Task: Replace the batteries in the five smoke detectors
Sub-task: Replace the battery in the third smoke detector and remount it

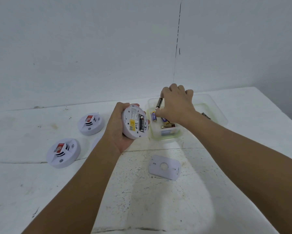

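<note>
Head view is showing both bare hands working over a scuffed white table (141, 208). Left hand (120, 130) is gripping an opened smoke detector (135, 122), fingers curled round its rim, back side facing up toward the camera; one dark battery (141, 123) is sitting in its open compartment beside a yellow label. Right hand (175, 105) is pinching a dark AA battery (159, 103) between thumb and fingertips, holding it nearly upright over the near-left part of a clear plastic container (216, 112). Container is sitting on the table just right of the held detector and is holding more loose cells: a blue-purple PKCELL battery (153, 116) just under the right thumb, a second purple one partly hidden by the hand, and gold-ended ones (168, 126) at the near wall. White mounting plate (164, 166) is lying flat on the table nearer the camera, between the two forearms, apart from everything else. Two closed smoke detectors are lying face up to the left: far detector (91, 123) and near detector (63, 152), each with a red sticker. Edge of another white round piece (95, 142) is peeking out behind the left wrist; cannot tell what it is.
</note>
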### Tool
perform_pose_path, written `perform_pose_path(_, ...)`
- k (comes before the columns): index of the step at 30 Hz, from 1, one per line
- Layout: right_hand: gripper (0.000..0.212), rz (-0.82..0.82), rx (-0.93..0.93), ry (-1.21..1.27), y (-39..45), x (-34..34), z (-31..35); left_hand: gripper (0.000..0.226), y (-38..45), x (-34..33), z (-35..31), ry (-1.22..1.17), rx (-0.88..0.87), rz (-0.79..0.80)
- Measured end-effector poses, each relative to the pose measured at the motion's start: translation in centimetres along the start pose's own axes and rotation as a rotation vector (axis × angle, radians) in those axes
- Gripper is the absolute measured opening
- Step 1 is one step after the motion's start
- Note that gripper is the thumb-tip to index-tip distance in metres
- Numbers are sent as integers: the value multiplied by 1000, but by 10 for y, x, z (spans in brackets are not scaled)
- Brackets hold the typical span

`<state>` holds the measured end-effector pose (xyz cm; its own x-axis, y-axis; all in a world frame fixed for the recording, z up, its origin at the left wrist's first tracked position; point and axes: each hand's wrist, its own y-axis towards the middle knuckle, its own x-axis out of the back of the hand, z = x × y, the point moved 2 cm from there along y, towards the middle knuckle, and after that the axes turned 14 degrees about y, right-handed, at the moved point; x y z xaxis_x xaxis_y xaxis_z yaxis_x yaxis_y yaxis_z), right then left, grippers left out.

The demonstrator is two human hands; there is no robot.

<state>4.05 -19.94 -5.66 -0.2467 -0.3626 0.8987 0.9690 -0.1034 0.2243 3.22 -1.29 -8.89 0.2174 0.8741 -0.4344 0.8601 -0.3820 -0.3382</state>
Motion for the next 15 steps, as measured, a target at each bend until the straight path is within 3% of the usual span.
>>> perform_pose_path(5, 50, -227, 28, 378, -38, 29, 21, 30, -16, 5, -3, -99, -37, 81)
perform_pose_path(9, 46, -107, 92, 617, -79, 37, 45, 33, -30, 12, -4, -149, -110, 141)
perform_pose_path(15, 47, 44, 206, 603, -110, 14, 63, 37, -48, 13, 4, -124, -130, 156)
